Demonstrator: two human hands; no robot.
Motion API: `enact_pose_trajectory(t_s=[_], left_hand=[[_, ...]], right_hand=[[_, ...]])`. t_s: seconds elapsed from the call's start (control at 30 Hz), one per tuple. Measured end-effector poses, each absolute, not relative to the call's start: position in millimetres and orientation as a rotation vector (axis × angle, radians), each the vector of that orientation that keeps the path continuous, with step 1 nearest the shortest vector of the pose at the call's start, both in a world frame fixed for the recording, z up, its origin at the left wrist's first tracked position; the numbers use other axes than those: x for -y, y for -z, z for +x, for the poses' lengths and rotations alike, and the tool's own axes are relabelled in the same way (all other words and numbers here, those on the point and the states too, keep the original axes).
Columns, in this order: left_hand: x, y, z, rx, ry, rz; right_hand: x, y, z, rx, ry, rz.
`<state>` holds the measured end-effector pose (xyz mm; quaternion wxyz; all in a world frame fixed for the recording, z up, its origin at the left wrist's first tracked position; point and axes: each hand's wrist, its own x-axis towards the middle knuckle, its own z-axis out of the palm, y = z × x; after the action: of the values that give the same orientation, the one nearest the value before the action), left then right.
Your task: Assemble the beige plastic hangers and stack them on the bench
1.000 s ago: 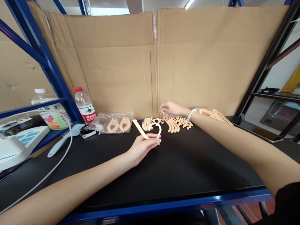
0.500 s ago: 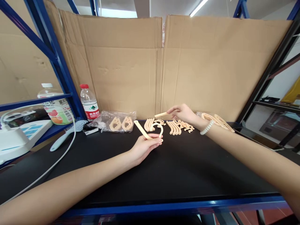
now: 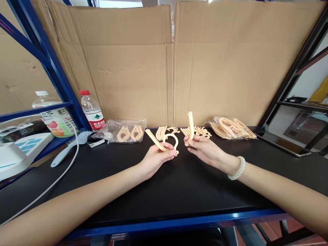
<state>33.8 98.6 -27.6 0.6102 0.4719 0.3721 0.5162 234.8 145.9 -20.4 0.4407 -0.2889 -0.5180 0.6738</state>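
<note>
Pinching two pale wooden parts, left hand (image 3: 156,158) sits over the middle of the black tabletop (image 3: 194,191), thumb and fingers closed narrow. One part is a long strip (image 3: 155,139), leaning up and left; the other, a hook-shaped piece (image 3: 175,137), curves above the fingertips. Right hand (image 3: 208,150), pale bracelet (image 3: 240,171) at the wrist, holds a curved strip (image 3: 190,126) nearly upright, lower end between thumb and fingers. Hands near each other, held parts apart. Behind the hook-shaped piece: row of wooden strips (image 3: 161,132), side by side. Behind right hand: loose heap of small wooden pieces (image 3: 203,131). Clear bag (image 3: 112,125) of wooden parts to the left; second bag (image 3: 242,135) to the right, tablet (image 3: 283,144) just beside it. Red-capped bottle (image 3: 92,114) at far left, near a light-blue hairbrush (image 3: 60,159).
</note>
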Motion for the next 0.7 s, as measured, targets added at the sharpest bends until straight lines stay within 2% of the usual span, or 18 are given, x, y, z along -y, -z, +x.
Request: enact_pose_trajectory(t_s=[0.27,0.5,0.7], left_hand=[[-102,30,33,-0.83,-1.245,1.3],[-101,32,34,-0.866,-1.246,1.392],[-100,30,34,-0.858,-1.239,1.392]], right_hand=[[-133,35,222,1.467,-1.579,-0.642],[-131,32,224,1.717,-1.366,-0.589],[-130,32,224,1.768,-1.362,-0.555]])
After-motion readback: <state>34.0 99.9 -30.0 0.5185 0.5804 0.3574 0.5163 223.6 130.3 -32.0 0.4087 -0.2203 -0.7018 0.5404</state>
